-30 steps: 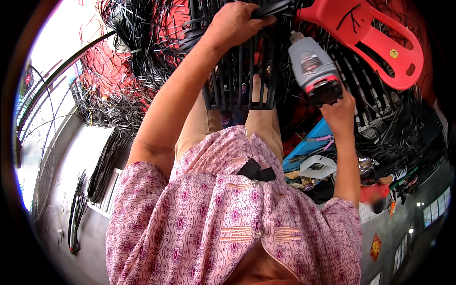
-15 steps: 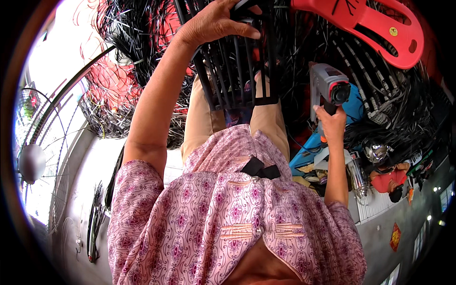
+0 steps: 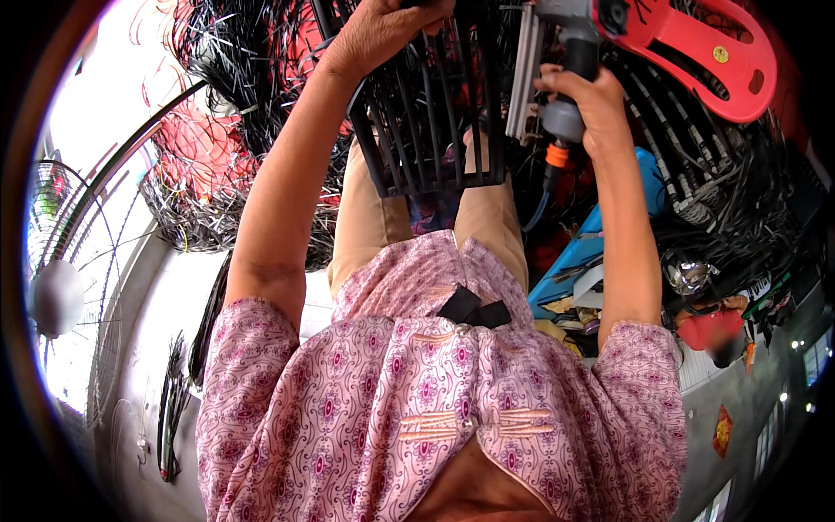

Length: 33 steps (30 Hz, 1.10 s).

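Observation:
My right hand (image 3: pixel 600 109) grips the black handle of a grey air staple gun (image 3: pixel 580 54), with an orange connector (image 3: pixel 557 156) and a hose at its lower end. The gun is upright, just right of a black slatted frame (image 3: pixel 441 184) that stands between my knees. At the frame's upper part my left hand (image 3: pixel 383 35) is closed, fingers curled round something dark. The top edge of the picture cuts off part of that hand, so what it holds is unclear. The gun's nose is also out of view.
A red plastic stool (image 3: pixel 696 48) lies at the upper right. Heaps of black strips (image 3: pixel 235 61) surround the frame. A blue container (image 3: pixel 565 270) with scraps is by my right forearm. On the left stands a wire fan (image 3: pixel 59 296). Another person in red (image 3: pixel 709 329) is at far right.
My right hand has raised the staple gun up and left, close beside the frame. My left hand has shifted slightly up and left, its thumb and fingers now curled in.

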Available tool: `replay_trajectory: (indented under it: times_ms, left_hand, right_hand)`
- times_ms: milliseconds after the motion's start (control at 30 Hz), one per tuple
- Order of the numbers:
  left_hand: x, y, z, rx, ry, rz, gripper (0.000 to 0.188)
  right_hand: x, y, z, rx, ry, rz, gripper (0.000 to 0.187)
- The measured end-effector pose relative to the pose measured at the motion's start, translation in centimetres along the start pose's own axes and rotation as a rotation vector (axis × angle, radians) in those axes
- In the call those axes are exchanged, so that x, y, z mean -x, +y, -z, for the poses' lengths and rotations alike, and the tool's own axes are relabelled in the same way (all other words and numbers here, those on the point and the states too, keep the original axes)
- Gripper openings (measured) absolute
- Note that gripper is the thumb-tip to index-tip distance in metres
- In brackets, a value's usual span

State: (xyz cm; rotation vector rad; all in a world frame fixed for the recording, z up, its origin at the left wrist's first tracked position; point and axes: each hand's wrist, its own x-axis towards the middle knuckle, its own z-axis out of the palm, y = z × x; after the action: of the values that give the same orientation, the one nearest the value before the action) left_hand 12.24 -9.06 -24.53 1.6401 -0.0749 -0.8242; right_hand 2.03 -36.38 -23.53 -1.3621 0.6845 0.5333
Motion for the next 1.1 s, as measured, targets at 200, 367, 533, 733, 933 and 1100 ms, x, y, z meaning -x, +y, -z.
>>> replay_trajectory:
  times_ms: [200, 367, 533, 733, 933, 1100]
  left_hand:
    - [0.0, -0.5, -0.5, 0.156, 0.000, 0.022, 0.018]
    - [0.1, -0.7, -0.5, 0.251, 0.001, 0.001, 0.018]
    - [-0.3, -0.8, -0.2, 0.182, -0.013, 0.013, 0.018]
    - [-0.1, -0.4, -0.2, 0.140, -0.016, 0.053, 0.021]
    - [0.0, -0.1, 0.1, 0.111, -0.003, 0.068, 0.023]
    - [0.0, -0.3, -0.5, 0.153, 0.035, -0.058, 0.024]
  right_hand:
    - [-4.1, -0.5, -3.3, -0.104, -0.142, -0.060, 0.031]
    - [-5.3, -0.3, -4.3, -0.184, -0.189, -0.019, 0.032]
    - [-6.4, -0.4, -3.9, -0.256, -0.260, -0.018, 0.037]
    - [-6.7, -0.9, -3.9, -0.143, -0.302, 0.027, 0.032]
    - [-6.5, -1.0, -4.5, -0.193, -0.302, 0.053, 0.031]
    - [-7.0, -0.9, -4.2, -0.163, -0.298, 0.046, 0.029]
